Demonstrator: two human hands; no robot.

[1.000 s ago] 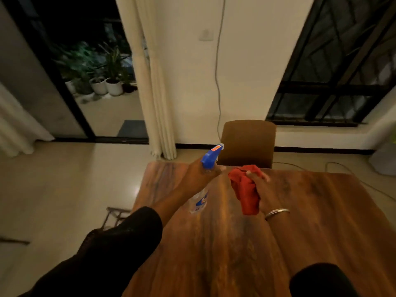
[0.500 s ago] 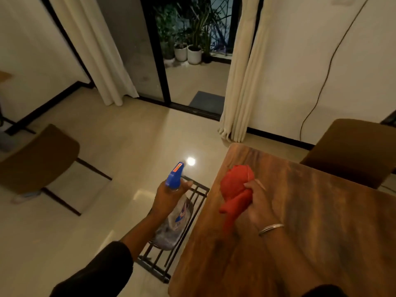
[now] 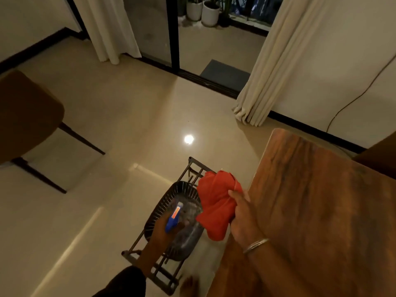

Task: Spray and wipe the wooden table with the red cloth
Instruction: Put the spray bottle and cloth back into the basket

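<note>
Head view, left hand (image 3: 165,230) wrapped around spray bottle (image 3: 174,217) over dark basket (image 3: 158,207) on floor rack (image 3: 171,273), right hand (image 3: 243,217) clenched on red cloth (image 3: 216,202) just beside wooden table (image 3: 321,211) edge, curtains (image 3: 270,61) beyond

Left hand (image 3: 165,230) is down low beside the tabletop (image 3: 317,211), grip closed around the blue-topped spray bottle (image 3: 174,217), which sits over a dark ribbed basket (image 3: 162,202); that basket rests on a black metal rack (image 3: 169,273) on the glossy floor (image 3: 102,189); right hand (image 3: 244,219), silver bangle (image 3: 255,245) at the wrist, clutches the bunched red cloth (image 3: 216,202) just off the tabletop's left edge, above the basket; a brown chair (image 3: 25,116) stands well apart at left; cream curtains (image 3: 270,61) frame the open doorway; a light glints off the floor.
</note>
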